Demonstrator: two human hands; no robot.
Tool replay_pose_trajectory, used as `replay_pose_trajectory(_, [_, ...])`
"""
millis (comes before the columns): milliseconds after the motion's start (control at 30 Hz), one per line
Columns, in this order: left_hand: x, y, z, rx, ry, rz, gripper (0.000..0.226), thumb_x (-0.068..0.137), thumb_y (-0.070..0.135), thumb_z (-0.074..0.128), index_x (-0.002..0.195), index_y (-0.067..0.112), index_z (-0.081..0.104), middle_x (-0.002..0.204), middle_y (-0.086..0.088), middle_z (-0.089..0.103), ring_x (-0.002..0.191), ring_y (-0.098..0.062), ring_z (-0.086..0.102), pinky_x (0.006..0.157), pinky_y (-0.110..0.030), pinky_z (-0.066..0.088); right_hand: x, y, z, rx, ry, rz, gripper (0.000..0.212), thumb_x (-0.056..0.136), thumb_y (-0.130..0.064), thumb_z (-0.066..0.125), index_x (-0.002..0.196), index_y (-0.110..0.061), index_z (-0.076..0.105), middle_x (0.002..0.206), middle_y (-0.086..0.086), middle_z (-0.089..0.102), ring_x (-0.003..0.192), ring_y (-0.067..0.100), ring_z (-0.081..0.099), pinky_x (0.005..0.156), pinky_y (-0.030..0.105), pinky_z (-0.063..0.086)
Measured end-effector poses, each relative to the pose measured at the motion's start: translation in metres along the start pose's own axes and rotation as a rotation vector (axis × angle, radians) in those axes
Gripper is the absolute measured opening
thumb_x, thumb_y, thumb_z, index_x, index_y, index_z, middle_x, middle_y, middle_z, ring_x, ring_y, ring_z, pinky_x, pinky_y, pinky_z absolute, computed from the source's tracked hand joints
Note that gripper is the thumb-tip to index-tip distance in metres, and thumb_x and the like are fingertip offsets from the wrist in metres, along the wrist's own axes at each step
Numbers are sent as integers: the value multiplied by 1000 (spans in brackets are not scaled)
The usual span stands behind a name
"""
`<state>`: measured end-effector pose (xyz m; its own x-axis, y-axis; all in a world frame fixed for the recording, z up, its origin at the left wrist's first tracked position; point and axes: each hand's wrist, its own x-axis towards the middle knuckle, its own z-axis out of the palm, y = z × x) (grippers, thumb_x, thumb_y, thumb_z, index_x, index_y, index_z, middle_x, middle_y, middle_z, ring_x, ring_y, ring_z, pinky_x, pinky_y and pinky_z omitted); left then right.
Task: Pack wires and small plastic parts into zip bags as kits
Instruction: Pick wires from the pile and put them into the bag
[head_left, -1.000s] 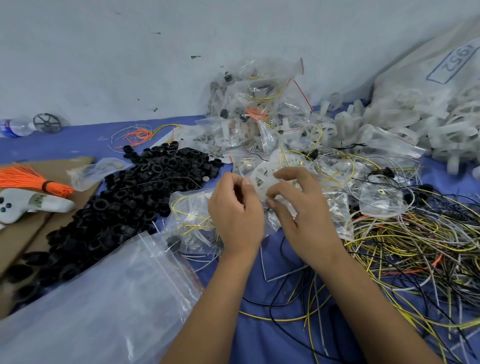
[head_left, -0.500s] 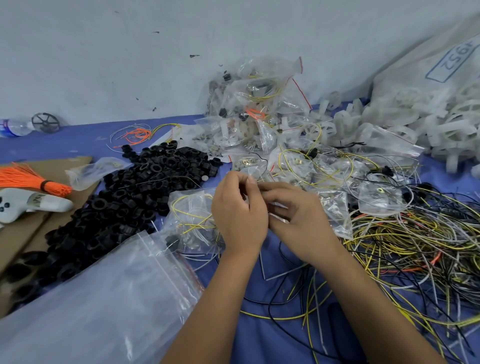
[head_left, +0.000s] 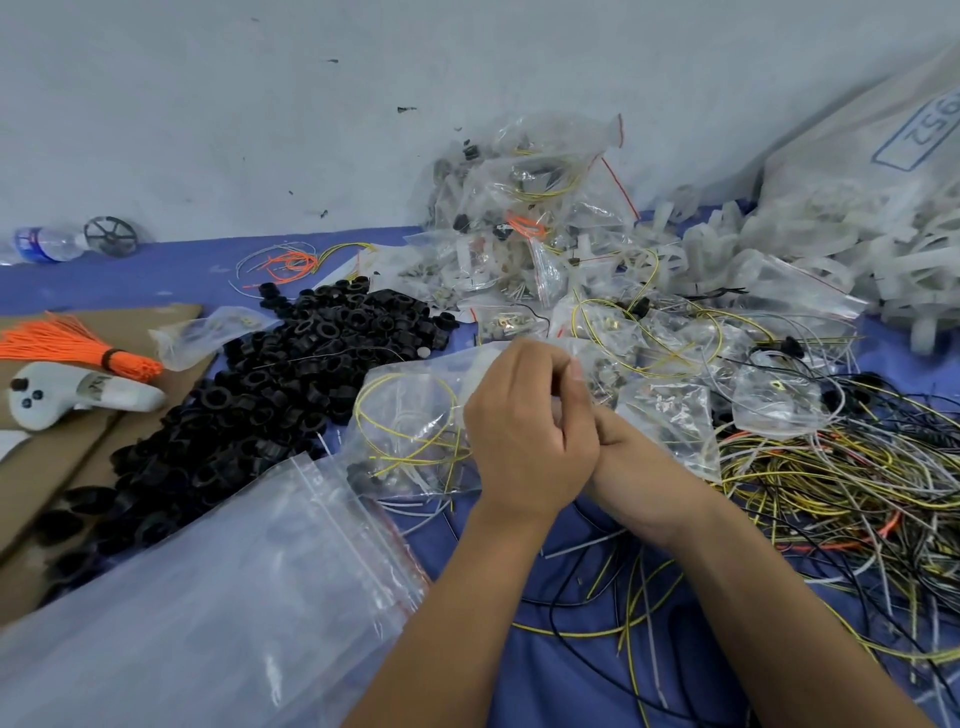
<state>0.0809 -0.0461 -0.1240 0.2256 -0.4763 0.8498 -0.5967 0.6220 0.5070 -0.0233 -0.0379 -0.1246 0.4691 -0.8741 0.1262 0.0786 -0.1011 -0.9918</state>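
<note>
Clear plastic is what both hands are working: the left hand (head_left: 524, 431) lies over the right hand (head_left: 631, 457), fingers of both curled in tight on the mouth of a small zip bag (head_left: 415, 415) that hangs just left of them over the blue tabletop (head_left: 171, 275), yellow wire looped inside it. Whether the strip is fully pressed shut cannot be made out, since the knuckles hide it. The likeliest slip, in my judgement, is a loop of wire caught across the seal so the bag never closes, or a small part dropping out into the loose wires (head_left: 831, 493) tangled to the right, where it would be hard to find again. Finished kit bags (head_left: 524, 218) are heaped against the wall, a pile of black rings (head_left: 291, 374) sits to the left, and a stack of empty zip bags (head_left: 197, 597) lies nearest the camera and could slide off. The only legible writing is "952" in a blue box on the white sack (head_left: 883, 171), seen upside down; the bottle (head_left: 44, 244) label is too blurred to read.
</note>
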Motion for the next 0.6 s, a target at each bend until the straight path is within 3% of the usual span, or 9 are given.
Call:
replay_pose_trajectory(100, [-2, 1, 2, -16, -6, -17, 17, 93, 12, 55, 77, 6, 54, 73, 0, 51, 68, -11, 38, 63, -24, 28, 2, -2, 4, 107, 109, -15, 14, 89, -13, 72, 75, -14, 74, 72, 7, 66, 69, 19, 61, 59, 26, 49])
replay_pose_trajectory(200, [-3, -1, 2, -8, -10, -55, 16, 92, 9, 58, 77, 6, 55, 73, 0, 50, 67, -12, 38, 62, -25, 29, 5, -1, -1, -382, 321, -159, 30, 87, -2, 70, 75, -30, 67, 64, -11, 68, 58, -2, 58, 53, 17, 45])
replay_pose_trajectory(267, [-3, -2, 3, -16, -8, -66, 18, 94, 13, 56, 77, 6, 54, 73, 0, 51, 66, -14, 39, 61, -27, 30, 5, -1, -2, -686, 292, -211, 32, 86, -14, 61, 69, -41, 56, 64, -25, 65, 58, -8, 56, 52, 9, 38])
replay_pose_trajectory(333, [-5, -1, 4, -20, -18, -57, 20, 95, 15, 54, 77, 7, 54, 72, -1, 51, 65, -17, 41, 59, -29, 32, 6, 0, 0, -800, 204, -175, 26, 83, -25, 51, 63, -42, 49, 63, -28, 62, 60, -8, 55, 51, 11, 36])
replay_pose_trajectory(400, [-8, 1, 5, -16, -44, -41, 17, 93, 12, 56, 76, 7, 54, 72, -1, 51, 64, -16, 42, 59, -27, 30, 7, 2, 1, -817, 174, -148, 24, 82, -28, 48, 60, -39, 47, 60, -22, 59, 59, -1, 53, 51, 17, 36])
replay_pose_trajectory(533, [-11, 1, 6, -17, -68, -32, 16, 91, 9, 59, 77, 7, 55, 71, 1, 49, 64, -14, 40, 59, -25, 29, 7, 2, 1, -765, 144, -198, 27, 83, -24, 49, 61, -38, 43, 65, -31, 58, 63, -4, 53, 50, 15, 36])
replay_pose_trajectory(600, [-10, 0, 6, -28, -51, -29, 18, 94, 13, 56, 76, 8, 55, 72, 5, 47, 65, -12, 38, 61, -23, 28, 7, 4, 1, -732, 171, -210, 31, 88, -19, 54, 62, -35, 48, 62, -23, 59, 61, -2, 52, 51, 18, 36])
